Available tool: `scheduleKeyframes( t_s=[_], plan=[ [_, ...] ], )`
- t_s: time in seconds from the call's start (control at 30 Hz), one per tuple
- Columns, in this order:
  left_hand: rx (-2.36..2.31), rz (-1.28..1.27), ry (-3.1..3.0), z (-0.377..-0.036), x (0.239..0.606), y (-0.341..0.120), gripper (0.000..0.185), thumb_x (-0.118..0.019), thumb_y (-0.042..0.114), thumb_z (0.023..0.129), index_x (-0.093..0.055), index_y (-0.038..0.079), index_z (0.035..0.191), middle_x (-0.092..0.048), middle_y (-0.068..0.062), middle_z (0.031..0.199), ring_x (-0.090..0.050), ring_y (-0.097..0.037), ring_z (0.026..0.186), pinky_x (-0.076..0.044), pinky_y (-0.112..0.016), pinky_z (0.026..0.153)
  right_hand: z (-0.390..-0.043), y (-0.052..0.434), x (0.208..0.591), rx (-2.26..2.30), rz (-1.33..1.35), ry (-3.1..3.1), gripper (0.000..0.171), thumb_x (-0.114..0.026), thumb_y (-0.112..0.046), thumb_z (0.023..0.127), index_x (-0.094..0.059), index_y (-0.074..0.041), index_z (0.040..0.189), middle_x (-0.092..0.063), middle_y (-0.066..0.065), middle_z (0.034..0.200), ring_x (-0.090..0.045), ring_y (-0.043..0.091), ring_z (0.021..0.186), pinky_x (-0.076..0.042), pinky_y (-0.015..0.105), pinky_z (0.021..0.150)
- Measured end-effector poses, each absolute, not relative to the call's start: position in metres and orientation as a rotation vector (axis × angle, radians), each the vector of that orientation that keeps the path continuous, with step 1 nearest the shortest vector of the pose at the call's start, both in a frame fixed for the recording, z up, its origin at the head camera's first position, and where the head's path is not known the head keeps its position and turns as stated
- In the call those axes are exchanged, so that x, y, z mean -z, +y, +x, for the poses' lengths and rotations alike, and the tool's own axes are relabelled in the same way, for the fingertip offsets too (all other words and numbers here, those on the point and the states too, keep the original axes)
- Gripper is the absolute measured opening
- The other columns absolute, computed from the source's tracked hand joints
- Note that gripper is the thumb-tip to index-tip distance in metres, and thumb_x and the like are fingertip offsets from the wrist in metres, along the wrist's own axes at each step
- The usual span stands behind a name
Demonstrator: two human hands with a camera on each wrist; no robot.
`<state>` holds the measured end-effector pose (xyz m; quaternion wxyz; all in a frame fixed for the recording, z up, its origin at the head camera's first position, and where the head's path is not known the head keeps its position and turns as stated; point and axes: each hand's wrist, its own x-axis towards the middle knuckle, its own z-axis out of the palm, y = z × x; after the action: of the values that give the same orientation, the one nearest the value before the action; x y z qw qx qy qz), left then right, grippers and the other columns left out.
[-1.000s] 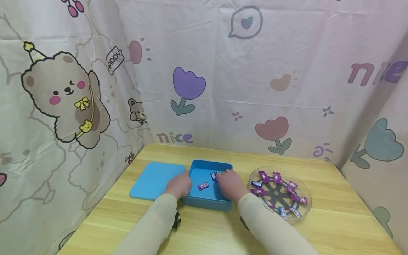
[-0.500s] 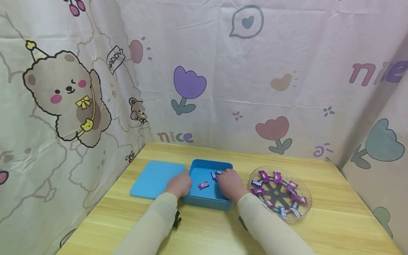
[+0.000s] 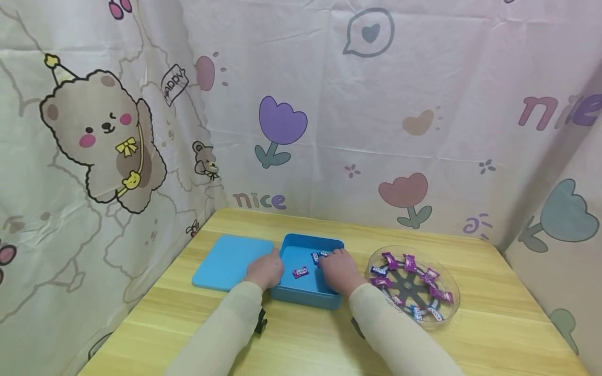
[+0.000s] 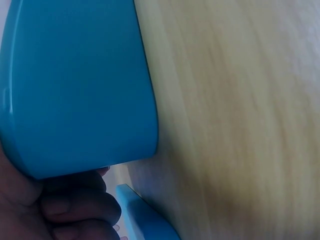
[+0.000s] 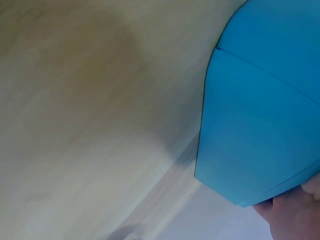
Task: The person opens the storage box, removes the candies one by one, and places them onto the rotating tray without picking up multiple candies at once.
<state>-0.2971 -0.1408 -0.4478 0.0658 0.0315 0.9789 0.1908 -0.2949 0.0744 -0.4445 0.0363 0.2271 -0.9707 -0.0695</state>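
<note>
A blue open-topped box (image 3: 307, 298) stands on the table between both hands. My left hand (image 3: 265, 269) grips its left wall; the left wrist view shows that hand's fingers (image 4: 82, 206) curled outside the wall. My right hand (image 3: 339, 271) reaches over the box's right side, its bent fingers down at several wrapped candies. A dark blue candy (image 3: 315, 257) shows beside the fingertips, with a bit of purple wrapper under them. I cannot tell whether they pinch one. Another candy, pink-purple (image 3: 300, 272), lies apart on the box floor. The right wrist view mostly shows the box's outside.
A flat light-blue lid (image 3: 230, 261) lies left of the box, partly behind the left hand. To the right sits a round clear tray (image 3: 407, 285) with a dark spoked middle and several purple and blue candies around it. A patterned curtain (image 3: 324, 156) closes off the back and sides.
The head view has shifted slightly. Both hands, the box and the candies stay in place.
</note>
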Motion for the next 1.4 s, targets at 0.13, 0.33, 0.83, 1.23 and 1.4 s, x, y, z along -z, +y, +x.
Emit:
scheduleKeyframes(
  t_s=[0.13, 0.33, 0.83, 1.23, 1.4],
  plan=[
    [-0.549, 0.101, 2.963, -0.298, 0.447, -0.141, 0.054, -0.042, 0.020, 0.106, -0.034, -0.005, 0.154, -0.051, -0.021, 0.147, -0.058, -0.030, 0.105, -0.051, -0.056, 0.092, -0.297, 0.075, 0.444, 0.128, 0.694, -2.988, 0.027, -0.064, -0.027, 0.102, -0.071, -0.017, 0.126, -0.071, 0.006, 0.119, -0.063, 0.029, 0.111, -0.043, 0.050, 0.105],
    [-0.540, 0.108, 2.972, -0.299, 0.450, -0.141, 0.054, -0.042, 0.019, 0.106, -0.036, -0.005, 0.153, -0.049, -0.020, 0.149, -0.057, -0.030, 0.108, -0.051, -0.056, 0.091, -0.298, 0.077, 0.445, -0.055, 0.710, -2.973, 0.024, -0.063, -0.026, 0.102, -0.069, -0.016, 0.122, -0.070, 0.003, 0.111, -0.064, 0.026, 0.108, -0.045, 0.050, 0.102],
    [-0.550, 0.076, 2.956, -0.298, 0.448, -0.141, 0.055, -0.043, 0.021, 0.106, -0.034, -0.003, 0.154, -0.051, -0.019, 0.147, -0.057, -0.029, 0.105, -0.052, -0.052, 0.085, -0.284, 0.105, 0.408, -0.428, 0.694, -2.947, 0.023, -0.069, -0.019, 0.094, -0.073, -0.023, 0.116, -0.058, -0.003, 0.101, -0.056, 0.015, 0.086, -0.054, 0.034, 0.079],
    [-0.570, 0.074, 2.953, -0.300, 0.447, -0.139, 0.054, -0.043, 0.019, 0.105, -0.035, -0.002, 0.154, -0.052, -0.019, 0.147, -0.058, -0.027, 0.097, -0.053, -0.046, 0.074, -0.264, 0.212, 0.389, -0.355, 0.708, -2.902, 0.022, -0.068, -0.008, 0.085, -0.073, -0.017, 0.104, -0.056, -0.008, 0.089, -0.055, 0.012, 0.078, -0.053, 0.041, 0.076],
    [-0.583, 0.066, 2.951, -0.299, 0.445, -0.138, 0.055, -0.044, 0.020, 0.105, -0.035, -0.002, 0.154, -0.054, -0.020, 0.143, -0.057, -0.028, 0.092, -0.053, -0.045, 0.073, -0.256, 0.253, 0.394, -0.324, 0.679, -2.922, 0.021, -0.070, -0.005, 0.082, -0.072, -0.014, 0.101, -0.056, -0.008, 0.084, -0.052, 0.011, 0.076, -0.051, 0.039, 0.072]
  ],
)
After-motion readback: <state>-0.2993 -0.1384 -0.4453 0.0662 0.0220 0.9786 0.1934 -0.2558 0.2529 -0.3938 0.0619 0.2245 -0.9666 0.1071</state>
